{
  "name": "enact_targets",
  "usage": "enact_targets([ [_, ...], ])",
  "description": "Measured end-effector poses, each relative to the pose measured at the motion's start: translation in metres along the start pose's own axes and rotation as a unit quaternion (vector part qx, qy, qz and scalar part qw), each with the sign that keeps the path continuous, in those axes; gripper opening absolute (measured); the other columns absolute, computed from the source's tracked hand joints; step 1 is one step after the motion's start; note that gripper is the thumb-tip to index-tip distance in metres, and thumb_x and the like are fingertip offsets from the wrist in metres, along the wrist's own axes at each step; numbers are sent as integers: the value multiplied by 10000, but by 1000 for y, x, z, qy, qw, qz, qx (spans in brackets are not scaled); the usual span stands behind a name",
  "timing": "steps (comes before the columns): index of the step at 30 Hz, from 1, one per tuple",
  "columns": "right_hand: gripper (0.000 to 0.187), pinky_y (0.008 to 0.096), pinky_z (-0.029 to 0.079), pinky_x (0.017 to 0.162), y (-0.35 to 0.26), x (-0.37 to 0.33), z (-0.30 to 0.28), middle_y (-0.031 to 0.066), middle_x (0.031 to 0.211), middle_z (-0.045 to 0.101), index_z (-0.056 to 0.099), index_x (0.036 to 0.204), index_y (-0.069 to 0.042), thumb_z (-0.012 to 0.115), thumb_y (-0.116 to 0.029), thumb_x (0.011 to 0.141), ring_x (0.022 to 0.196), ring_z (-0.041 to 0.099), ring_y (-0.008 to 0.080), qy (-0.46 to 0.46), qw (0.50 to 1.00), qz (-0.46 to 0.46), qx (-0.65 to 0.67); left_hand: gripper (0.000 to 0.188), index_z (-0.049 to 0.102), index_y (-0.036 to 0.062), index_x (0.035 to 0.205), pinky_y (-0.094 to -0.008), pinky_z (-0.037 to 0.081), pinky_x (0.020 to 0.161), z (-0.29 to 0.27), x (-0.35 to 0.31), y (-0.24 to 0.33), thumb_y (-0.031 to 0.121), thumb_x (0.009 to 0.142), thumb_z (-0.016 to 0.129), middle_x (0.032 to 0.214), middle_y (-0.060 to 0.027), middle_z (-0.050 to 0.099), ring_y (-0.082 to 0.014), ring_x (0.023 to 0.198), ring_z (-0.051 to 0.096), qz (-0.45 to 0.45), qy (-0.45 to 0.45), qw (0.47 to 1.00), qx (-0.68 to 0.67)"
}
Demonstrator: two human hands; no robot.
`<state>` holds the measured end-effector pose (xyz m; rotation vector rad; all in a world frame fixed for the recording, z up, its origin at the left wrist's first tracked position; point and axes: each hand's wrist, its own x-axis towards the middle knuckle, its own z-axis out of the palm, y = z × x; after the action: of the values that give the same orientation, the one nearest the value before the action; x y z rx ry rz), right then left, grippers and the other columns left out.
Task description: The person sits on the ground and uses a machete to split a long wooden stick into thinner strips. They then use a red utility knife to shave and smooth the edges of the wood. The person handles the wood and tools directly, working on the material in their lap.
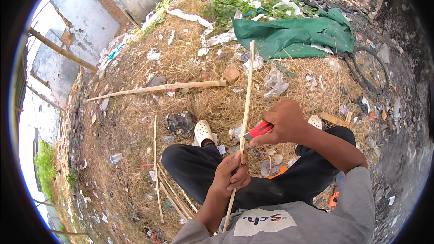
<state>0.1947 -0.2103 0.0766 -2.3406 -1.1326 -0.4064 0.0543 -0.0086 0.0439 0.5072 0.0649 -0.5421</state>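
Note:
A long, pale bamboo strip (248, 88) slants up and away from my lap. My left hand (231, 174) is closed round its lower part, near my left thigh. In my right hand (284, 124) is a red utility knife (260, 130), gripped with the fingers wrapped round its handle. The knife's blade meets the strip a little above my left hand. The strip's lower end runs down past my left wrist toward my grey shirt.
Several split bamboo strips (174, 194) lie left of my left knee. A bamboo pole (158, 89) rests on the dry grass ahead, near a dark rock (180, 124). Beyond are a green tarp (294, 34) and scattered litter. An orange tool (333, 199) lies by my right side.

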Motion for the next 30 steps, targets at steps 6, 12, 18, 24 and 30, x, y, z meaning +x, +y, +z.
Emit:
enact_targets([
  [6,687,377,360,474,17,10,1,48,442,441,514,490,-116,690,-775,571,420,479,259,36,997,-12,-66,216,460,95,972,-207,274,323,8,13,1,276,1041,365,466,65,384,-28,278,304,5,9,1000,-23],
  [12,677,370,369,471,45,22,-5,57,428,442,525,491,-112,675,-761,612,414,493,258,47,991,95,-79,233,463,97,962,-203,272,321,14,10,-2,292,1044,364,456,72,362,-25,281,288,-8,40,999,26],
  [18,659,380,377,475,21,13,5,62,437,461,525,502,-109,691,-737,610,421,500,264,30,998,7,-54,236,463,97,963,-201,253,334,11,4,-1,294,1046,362,462,71,358,-22,289,281,-5,41,999,28],
  [24,666,413,412,488,85,30,-15,107,461,481,555,535,-79,639,-719,698,467,537,304,79,974,165,-135,267,457,120,940,-211,238,389,16,-11,-15,338,1049,349,485,63,332,-46,323,229,-80,44,995,33],
  [30,645,376,441,502,142,35,-38,100,494,537,662,626,-81,577,-702,780,488,570,281,132,931,322,-110,258,464,95,950,-222,239,376,13,-32,-35,304,1050,351,478,61,353,-31,321,256,-141,24,988,57],
])
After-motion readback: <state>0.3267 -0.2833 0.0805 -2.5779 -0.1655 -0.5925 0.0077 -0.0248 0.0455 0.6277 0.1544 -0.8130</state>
